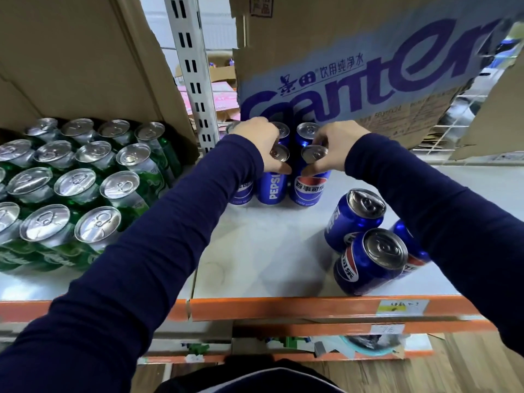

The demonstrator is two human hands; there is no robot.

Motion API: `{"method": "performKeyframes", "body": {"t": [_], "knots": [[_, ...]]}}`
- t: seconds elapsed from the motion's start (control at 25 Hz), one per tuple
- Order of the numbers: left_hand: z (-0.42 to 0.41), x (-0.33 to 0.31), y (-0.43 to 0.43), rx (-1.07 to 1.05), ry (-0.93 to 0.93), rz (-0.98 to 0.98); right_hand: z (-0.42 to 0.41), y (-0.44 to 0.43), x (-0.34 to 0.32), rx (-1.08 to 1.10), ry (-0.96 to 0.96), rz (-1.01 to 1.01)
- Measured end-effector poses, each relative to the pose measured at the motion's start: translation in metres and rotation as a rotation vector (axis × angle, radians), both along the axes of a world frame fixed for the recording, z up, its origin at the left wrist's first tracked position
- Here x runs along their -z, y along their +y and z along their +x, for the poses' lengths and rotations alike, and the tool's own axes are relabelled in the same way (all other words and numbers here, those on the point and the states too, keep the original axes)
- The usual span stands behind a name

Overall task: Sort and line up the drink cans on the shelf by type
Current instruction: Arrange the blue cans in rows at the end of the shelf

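Pale shelf (255,251) — left hand (262,146) grips one Pepsi can (273,188), right hand (336,150) pinches the neighbouring can (309,188).

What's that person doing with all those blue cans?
A person is lining up drink cans on the shelf. The left hand grips the top of one blue Pepsi can and the right hand grips the neighbouring can, both upright in a cluster by the cardboard box. Three loose blue cans wait at the front right. The green cans stand in rows on the left.

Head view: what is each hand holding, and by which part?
Left hand grips one upright blue Pepsi can near its top; right hand grips the neighbouring blue can likewise.
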State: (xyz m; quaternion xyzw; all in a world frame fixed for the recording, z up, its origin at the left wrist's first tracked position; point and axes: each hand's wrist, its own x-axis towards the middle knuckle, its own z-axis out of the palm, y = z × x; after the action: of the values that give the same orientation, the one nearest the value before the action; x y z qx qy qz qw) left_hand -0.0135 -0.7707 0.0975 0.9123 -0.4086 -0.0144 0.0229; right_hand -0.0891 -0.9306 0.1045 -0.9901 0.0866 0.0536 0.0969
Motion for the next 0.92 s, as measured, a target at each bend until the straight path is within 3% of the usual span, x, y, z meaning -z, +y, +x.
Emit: {"method": "performKeyframes", "body": {"t": [0.16,0.36,0.64,0.92], "knots": [[0.005,-0.009,0.003,0.187,0.104,-0.033,-0.005,-0.001,-0.005,0.0,-0.05,0.0],[0.002,-0.004,0.002,0.051,-0.006,-0.02,-0.005,0.003,-0.005,0.075,0.04,0.012],[0.011,-0.008,0.002,0.205,0.105,-0.031,-0.004,0.004,-0.004,0.085,-0.021,0.028],[0.001,-0.005,0.002,0.217,0.03,-0.03,-0.015,-0.004,0.004,0.09,-0.057,0.105]]}}
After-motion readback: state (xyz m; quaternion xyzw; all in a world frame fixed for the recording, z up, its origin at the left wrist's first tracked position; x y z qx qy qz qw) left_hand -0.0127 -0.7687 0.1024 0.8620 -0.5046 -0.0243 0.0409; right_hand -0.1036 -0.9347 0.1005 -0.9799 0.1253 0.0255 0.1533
